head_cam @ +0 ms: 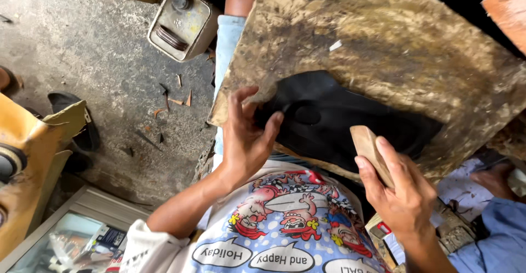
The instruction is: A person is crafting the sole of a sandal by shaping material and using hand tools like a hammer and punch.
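Observation:
A black sheet of leather or rubber (350,119) lies flat on a glue-stained wooden board (394,37) that rests across my lap. My left hand (246,141) is at the sheet's left edge, with fingertips pressing down on it. My right hand (402,193) grips a tan wooden block (366,144), whose far end sits at the sheet's near edge. My printed shirt fills the bottom of the view.
A dented metal can (182,21) stands on the concrete floor at the upper left, with small scraps (176,99) near it. At the left are a yellow object (33,158) and a black sandal (82,125). Another person's hand (496,179) and blue sleeve are at the right.

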